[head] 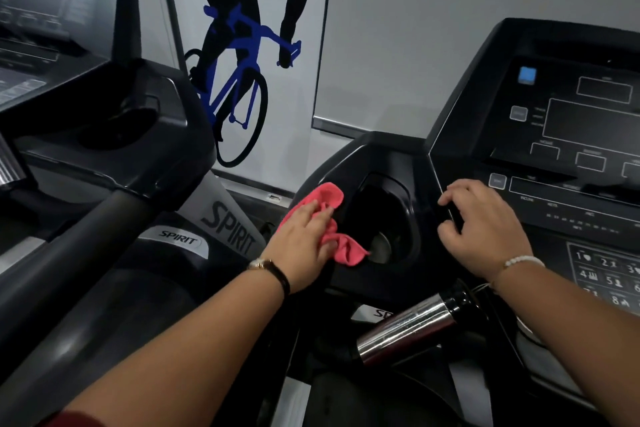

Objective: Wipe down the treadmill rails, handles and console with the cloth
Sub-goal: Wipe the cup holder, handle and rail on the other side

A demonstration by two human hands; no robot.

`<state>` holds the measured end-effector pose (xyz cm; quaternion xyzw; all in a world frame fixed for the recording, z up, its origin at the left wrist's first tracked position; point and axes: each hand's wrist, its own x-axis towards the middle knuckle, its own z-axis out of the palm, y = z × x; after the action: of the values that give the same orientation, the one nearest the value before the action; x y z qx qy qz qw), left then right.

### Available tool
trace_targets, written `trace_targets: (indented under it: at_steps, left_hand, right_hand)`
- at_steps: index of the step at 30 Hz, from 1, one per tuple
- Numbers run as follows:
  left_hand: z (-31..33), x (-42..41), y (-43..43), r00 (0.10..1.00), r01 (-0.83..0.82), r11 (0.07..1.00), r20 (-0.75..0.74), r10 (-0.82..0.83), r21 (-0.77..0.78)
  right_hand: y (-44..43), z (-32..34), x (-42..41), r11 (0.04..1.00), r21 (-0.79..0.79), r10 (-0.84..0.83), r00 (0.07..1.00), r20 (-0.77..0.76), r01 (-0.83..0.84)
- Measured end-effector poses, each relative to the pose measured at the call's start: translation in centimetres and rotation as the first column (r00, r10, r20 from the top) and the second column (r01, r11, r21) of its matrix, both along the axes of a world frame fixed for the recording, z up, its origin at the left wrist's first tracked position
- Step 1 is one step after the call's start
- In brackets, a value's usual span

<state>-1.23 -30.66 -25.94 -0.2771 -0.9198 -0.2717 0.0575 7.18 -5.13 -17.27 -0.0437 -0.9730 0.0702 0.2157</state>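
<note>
A pink cloth (327,199) lies crumpled on the black left wing of the treadmill console (561,135), at the rim of a cup holder (377,218). My left hand (301,239) presses flat on the cloth with fingers fairly straight. My right hand (485,232) rests on the console's left edge beside the cup holder, fingers bent over the ridge, holding nothing. A chrome pulse-grip handle (408,329) sticks out below the console, under my right wrist.
A second Spirit treadmill (104,121) with its own console and dark handrail (62,274) stands close on the left. A number keypad (609,274) sits at the right of the console. A cyclist poster (249,45) hangs on the grey wall behind.
</note>
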Motion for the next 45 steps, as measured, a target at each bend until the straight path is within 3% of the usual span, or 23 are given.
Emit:
trace_targets:
  at_steps: [5,9,14,20,26,29,32,37,41,45]
  left_hand:
    - [1.4,-4.0,0.9,0.97,-0.137,0.982,0.221,0.106,0.13]
    - [1.7,-5.1,1.7,0.987,-0.076,0.983,0.15,0.052,0.164]
    - [1.7,-3.7,1.5,0.995,0.083,0.996,-0.049,-0.082,0.021]
    - [0.8,-0.8,0.4,0.99,0.135,0.989,0.023,-0.136,0.053]
    - [1.2,0.9,0.6,0.947,-0.249,0.968,0.204,0.248,-0.018]
    - [1.4,1.9,1.3,0.912,-0.365,0.93,0.187,0.365,-0.035]
    - [1.2,3.8,1.5,0.946,-0.312,0.948,0.07,0.316,-0.056]
    - [0.4,6.6,0.1,0.98,-0.198,0.973,0.002,0.2,-0.119]
    - [-0.4,7.5,-1.1,0.989,-0.146,0.982,0.003,0.148,-0.117]
    - [-0.9,8.0,-2.1,0.994,-0.105,0.987,0.023,0.109,-0.121]
  right_hand:
    - [0.2,0.0,-0.1,1.0,-0.011,0.006,1.0,-0.013,-0.006]
    - [0.3,0.0,-0.3,1.0,-0.014,0.01,1.0,-0.026,-0.011]
    - [0.2,0.0,-0.3,1.0,-0.007,0.012,0.999,-0.04,-0.012]
    - [0.3,-0.1,-0.3,0.999,0.024,0.024,0.999,-0.042,-0.023]
    - [0.2,0.0,-0.2,0.999,0.027,0.022,0.998,-0.055,-0.021]
    - [0.4,0.0,-0.1,0.999,0.019,0.047,0.997,-0.06,-0.046]
    - [0.6,0.8,-0.1,0.997,0.009,0.071,0.997,0.028,-0.071]
    - [-1.2,4.8,1.2,0.96,-0.279,0.068,0.974,0.217,-0.005]
    - [-6.2,3.9,5.0,0.952,-0.291,0.196,0.922,0.334,-0.097]
    - [-7.3,2.8,5.8,0.958,-0.286,0.115,0.951,0.286,-0.03]
